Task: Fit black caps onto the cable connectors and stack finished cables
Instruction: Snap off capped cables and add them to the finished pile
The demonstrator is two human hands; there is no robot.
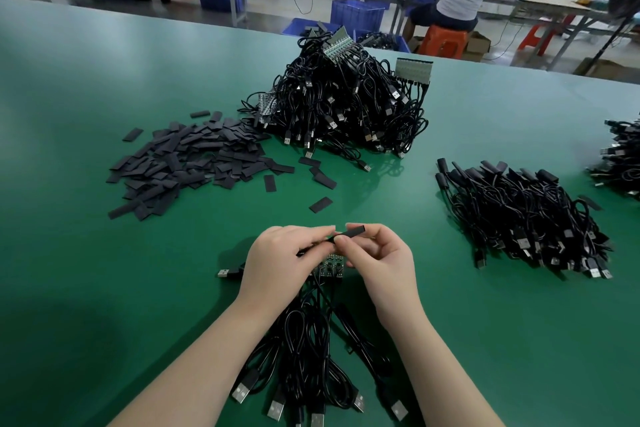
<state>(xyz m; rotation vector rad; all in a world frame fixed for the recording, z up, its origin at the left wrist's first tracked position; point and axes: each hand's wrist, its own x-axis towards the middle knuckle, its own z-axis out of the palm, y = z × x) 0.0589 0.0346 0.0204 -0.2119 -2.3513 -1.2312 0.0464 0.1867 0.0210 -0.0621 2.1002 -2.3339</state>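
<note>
My big flat green table (138,288) holds many things. Far in the middle sits a tall heap of tangled black cables with little green boards (346,104). Just left of it lies a spread-out pile of flat black cap pieces (187,163), and a few loose ones lie near the heap. On my right is a neat stack of black cables with caps on (519,215). Another black cable pile (620,159) is at the right edge. Close to me lies a bunch of black cables with silver plugs (311,371).
</note>
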